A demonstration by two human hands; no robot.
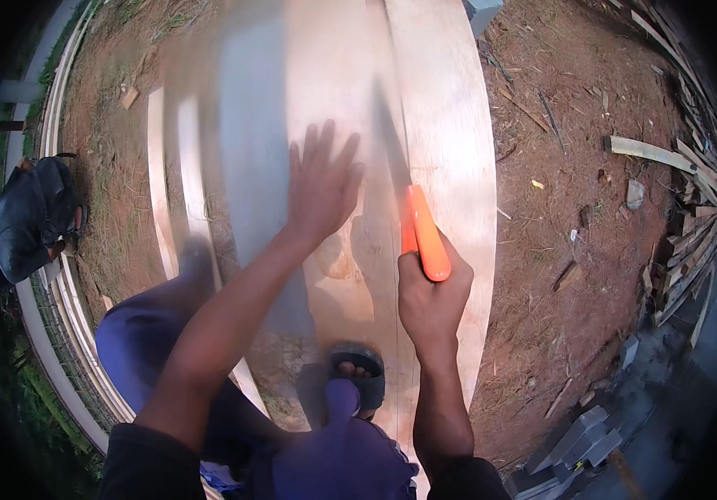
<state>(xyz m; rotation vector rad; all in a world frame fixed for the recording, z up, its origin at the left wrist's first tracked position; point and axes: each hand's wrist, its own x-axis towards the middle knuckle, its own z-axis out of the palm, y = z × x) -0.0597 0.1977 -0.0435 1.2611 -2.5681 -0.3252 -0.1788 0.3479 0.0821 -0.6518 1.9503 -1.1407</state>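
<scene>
A pale plywood sheet (450,108) stretches away from me, with a long straight line or cut running down it. My right hand (433,296) grips the orange handle of a hand saw (427,233). The saw's grey blade lies along that line, pointing away from me; its far end is blurred. Flat on the plywood, left of the blade, rests my left hand (322,183), fingers spread and holding nothing. My foot in a dark sandal (358,367) stands on the sheet close to me.
Long wooden strips (158,183) lie on the dirt to the left. Another person (37,217) crouches at the far left. A pile of scrap wood (692,250) fills the right side, with grey blocks (579,442) at lower right. A loose board (650,152) juts from the pile.
</scene>
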